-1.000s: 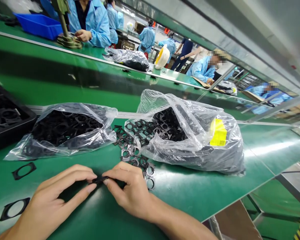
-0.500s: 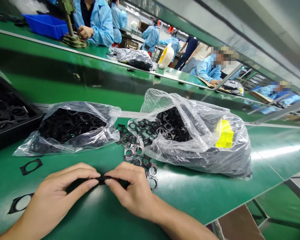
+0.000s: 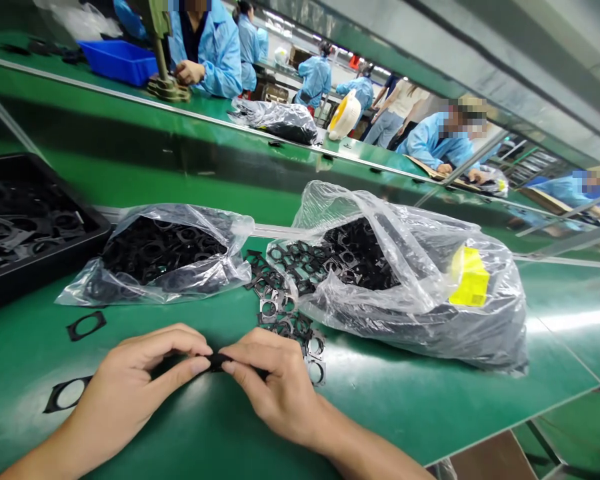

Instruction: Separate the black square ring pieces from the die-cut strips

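Note:
Between the fingertips of both hands is a small black part [image 3: 219, 361], seen nearly edge-on and mostly covered by the fingers. My left hand [image 3: 145, 380] pinches its left end with thumb and forefinger. On the other end, my right hand [image 3: 275, 380] has the same kind of pinch. Two flat black frames with round holes lie on the green table at left: one frame [image 3: 87, 326] farther off, another frame [image 3: 63, 395] partly behind my left wrist. Beyond my right hand, several loose black and grey frames [image 3: 285, 325] spill from an open plastic bag [image 3: 420, 307].
A smaller clear bag [image 3: 180, 283] of black frames lies behind my hands. At far left stands a black bin [image 3: 45, 263] of similar frames. Across a low green divider are a blue tray [image 3: 117, 63], a white-yellow roll [image 3: 345, 115] and co-workers in blue coats.
The whole view has shifted, so table and bags appear farther right. Both hands keep their pinch on the small black part, with hardly any change in pose.

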Action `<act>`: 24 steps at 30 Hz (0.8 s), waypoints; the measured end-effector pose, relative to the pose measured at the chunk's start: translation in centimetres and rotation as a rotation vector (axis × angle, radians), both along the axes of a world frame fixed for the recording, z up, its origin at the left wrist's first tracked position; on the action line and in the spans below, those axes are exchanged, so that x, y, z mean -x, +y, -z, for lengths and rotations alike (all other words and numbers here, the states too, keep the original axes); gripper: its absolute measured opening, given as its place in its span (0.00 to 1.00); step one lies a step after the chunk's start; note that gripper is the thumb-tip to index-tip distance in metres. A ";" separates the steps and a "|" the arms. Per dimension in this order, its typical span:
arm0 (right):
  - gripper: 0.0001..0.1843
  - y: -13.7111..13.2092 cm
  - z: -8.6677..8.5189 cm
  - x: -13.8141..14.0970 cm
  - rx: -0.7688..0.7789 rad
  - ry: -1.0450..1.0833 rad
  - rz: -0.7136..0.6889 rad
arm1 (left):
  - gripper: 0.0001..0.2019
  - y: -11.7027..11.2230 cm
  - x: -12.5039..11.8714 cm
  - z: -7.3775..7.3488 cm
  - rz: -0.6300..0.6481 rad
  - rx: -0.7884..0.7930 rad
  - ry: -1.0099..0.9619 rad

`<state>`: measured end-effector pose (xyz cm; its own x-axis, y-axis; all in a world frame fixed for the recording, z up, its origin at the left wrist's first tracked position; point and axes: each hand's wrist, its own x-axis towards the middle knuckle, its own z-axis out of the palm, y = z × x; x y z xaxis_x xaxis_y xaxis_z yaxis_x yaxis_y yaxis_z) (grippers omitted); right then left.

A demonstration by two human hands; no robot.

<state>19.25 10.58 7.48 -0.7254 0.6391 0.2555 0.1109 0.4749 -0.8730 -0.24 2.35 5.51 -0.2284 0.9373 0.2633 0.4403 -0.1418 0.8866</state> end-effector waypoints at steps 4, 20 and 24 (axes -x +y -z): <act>0.10 0.1 -0.1 0.2 0.039 -0.016 0.010 | 0.10 -0.1 -0.1 0.3 -0.031 0.085 -0.101; 0.11 1.4 0.4 1.1 0.114 0.025 -0.009 | 0.03 0.2 0.0 -0.2 0.077 -0.060 -0.077; 0.16 1.6 1.0 1.4 0.041 0.072 0.007 | 0.04 0.2 0.2 -0.1 0.097 -0.145 -0.011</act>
<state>17.89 12.22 6.48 -0.7015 0.6552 0.2805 0.0499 0.4377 -0.8977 -0.45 2.58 5.61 -0.1427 0.9075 0.3952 0.4092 -0.3095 0.8584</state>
